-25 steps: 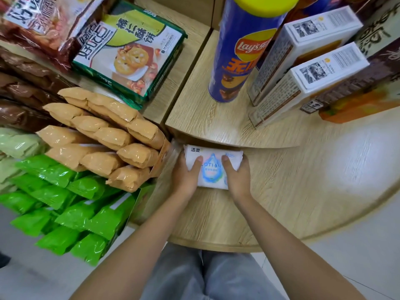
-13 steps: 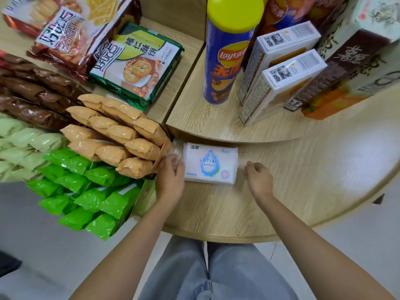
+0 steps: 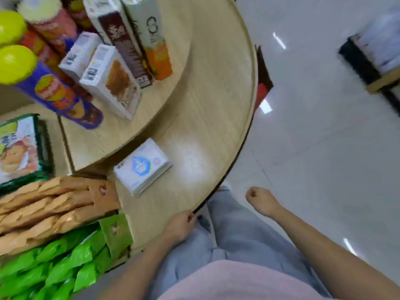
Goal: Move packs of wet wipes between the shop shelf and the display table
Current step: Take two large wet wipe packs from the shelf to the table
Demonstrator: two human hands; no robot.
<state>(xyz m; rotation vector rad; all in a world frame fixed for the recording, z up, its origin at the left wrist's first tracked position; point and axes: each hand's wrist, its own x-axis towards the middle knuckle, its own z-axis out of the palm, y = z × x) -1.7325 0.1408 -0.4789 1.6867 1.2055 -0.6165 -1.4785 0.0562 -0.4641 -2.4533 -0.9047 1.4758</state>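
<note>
while curled and empty, both hands' fingers [image 3: 252, 194] off the wet wipes pack [image 3: 142, 167] on the display table [image 3: 216, 105]

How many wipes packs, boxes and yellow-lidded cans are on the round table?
Wipes packs: 1
Boxes: 4
Yellow-lidded cans: 2
Total: 7

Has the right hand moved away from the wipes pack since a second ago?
Yes. The right hand has left the wipes pack and pulled back past the table's rim, now off the table beside the person's legs.
</note>
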